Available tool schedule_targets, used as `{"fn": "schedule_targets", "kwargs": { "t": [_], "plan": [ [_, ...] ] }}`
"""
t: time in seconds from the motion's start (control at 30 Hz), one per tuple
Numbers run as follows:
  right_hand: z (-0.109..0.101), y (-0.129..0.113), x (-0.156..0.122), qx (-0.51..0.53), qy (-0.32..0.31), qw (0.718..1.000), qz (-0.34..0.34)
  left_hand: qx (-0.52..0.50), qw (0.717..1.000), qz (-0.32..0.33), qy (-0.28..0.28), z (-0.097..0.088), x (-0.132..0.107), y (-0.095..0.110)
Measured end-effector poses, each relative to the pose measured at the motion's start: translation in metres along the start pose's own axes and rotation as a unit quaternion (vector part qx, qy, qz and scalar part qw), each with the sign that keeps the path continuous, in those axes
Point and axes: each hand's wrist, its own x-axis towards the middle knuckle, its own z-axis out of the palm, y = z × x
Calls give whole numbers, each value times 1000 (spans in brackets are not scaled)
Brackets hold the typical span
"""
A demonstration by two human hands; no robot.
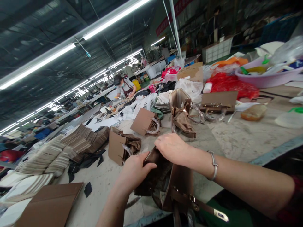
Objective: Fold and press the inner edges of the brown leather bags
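A brown handbag (176,186) stands at the near edge of the worktable (239,138), its strap and buckle hanging toward me. My left hand (134,170) grips the bag's dark brown lining at its open top, fingers closed round it. My right hand (171,146) is curled over the same opening from the other side, fingers tucked into the bag, a metal bracelet on that wrist. Beyond my hands, three more brown handbags (123,145) (145,121) (182,110) sit on the table with linings pulled out and handles wrapped in plastic.
Stacks of tan cut pieces (59,151) fill the left side, a brown board (49,205) lies near left. A finished flat bag (219,101), red plastic bags (227,83) and a pink basin (270,75) sit at right. Another worker (124,86) stands at a far table.
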Motion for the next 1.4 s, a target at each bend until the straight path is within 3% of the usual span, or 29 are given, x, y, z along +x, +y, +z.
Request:
{"fn": "schedule_targets", "kwargs": {
  "t": [0.23, 0.43, 0.6, 0.9, 1.07, 1.23, 1.3, 1.4],
  "plan": [
    [-2, 5, -2, 20, 13, 1000, 3, 58, 995, -16, 75, 16, 30, 8],
    [-12, 18, -17, 40, 28, 999, 18, 99, 988, -35, 109, 23, 28, 6],
    [-7, 23, -16, 20, 45, 998, 46, 93, 986, -28, 135, 26, 27, 8],
    [0, 20, -9, 7, 36, 998, 52, 96, 987, -42, 118, 24, 25, 13],
    [1, 18, -5, 13, 43, 997, 57, 44, 996, 18, 69, 14, 31, 14],
    [5, 19, -2, 31, 42, 997, 62, 40, 994, 26, 101, 18, 45, 15],
    [5, 22, -5, 65, 65, 994, 63, 60, 992, 7, 112, 21, 48, 17],
    [-6, 24, -22, 143, 149, 977, 52, 90, 988, -14, 127, 22, 49, 22]
  ]
}}
